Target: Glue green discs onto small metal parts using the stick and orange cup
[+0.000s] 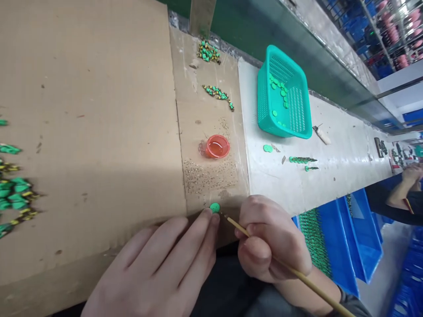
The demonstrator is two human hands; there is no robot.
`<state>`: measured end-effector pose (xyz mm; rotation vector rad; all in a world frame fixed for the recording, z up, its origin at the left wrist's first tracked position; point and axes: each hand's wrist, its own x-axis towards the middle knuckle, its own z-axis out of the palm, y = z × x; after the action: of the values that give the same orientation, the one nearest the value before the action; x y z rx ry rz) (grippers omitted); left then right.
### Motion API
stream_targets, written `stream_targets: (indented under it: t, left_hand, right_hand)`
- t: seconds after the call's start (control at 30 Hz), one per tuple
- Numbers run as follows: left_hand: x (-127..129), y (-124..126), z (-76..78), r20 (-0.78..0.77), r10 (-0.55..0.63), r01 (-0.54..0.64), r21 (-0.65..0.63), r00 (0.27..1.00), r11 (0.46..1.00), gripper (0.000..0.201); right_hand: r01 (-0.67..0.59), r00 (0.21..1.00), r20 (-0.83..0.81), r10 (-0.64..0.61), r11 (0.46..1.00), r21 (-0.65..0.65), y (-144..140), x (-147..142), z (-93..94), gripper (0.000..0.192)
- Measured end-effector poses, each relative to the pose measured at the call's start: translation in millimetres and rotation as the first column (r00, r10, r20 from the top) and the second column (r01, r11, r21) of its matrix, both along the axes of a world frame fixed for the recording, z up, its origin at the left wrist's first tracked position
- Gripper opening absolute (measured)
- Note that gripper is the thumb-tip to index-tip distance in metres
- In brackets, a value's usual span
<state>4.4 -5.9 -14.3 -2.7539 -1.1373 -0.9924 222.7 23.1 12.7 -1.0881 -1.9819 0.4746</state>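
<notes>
Your left hand (165, 268) lies flat, fingertips pinning the green disc (214, 207) at the cardboard surface (99, 110) edge. Right hand (269, 240) grips the brush stick (297, 274); tip sits just right of disc, axis running back-right. Red paint cup (217, 146) beyond.

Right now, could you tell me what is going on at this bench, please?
A person sits at a cardboard-covered bench. The left hand pins a small green disc against the cardboard near its front edge with its fingertips, while the right hand holds a thin wooden stick whose tip points at the disc. Just beyond stand a small orange cup of liquid and scattered tiny gold bits. A teal basket farther back holds more green discs.
</notes>
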Motion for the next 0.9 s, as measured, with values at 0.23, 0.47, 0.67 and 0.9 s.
stream_targets:
  t: [0.23,0.47,0.67,0.9]
  left_hand:
    - [-1.9,-6.2,-4.9,-0.034,-0.005,0.005,-0.016,0.999,1.0,0.023]
    - [-1.2,-13.1,-9.3,0.0,-0.001,0.001,-0.049,1.0,0.999,0.026]
    - [-3.1,-13.6,-9.6,-0.01,0.004,-0.004,-0.061,1.0,0.998,0.026]
    - [1.5,-4.4,-3.7,0.05,-0.021,0.022,-0.03,0.999,0.999,0.027]
  right_hand:
    - [-0.043,0.998,-0.041,0.048,0.993,0.106,8.8,-5.4,18.5,0.029]
    - [-0.02,0.999,-0.043,0.026,0.992,0.126,11.0,-8.1,15.2,0.033]
    - [-0.018,0.998,-0.049,0.026,0.987,0.157,13.8,-9.9,14.9,0.033]
    - [0.012,0.997,-0.082,0.003,0.984,0.176,7.9,-11.4,9.5,0.032]
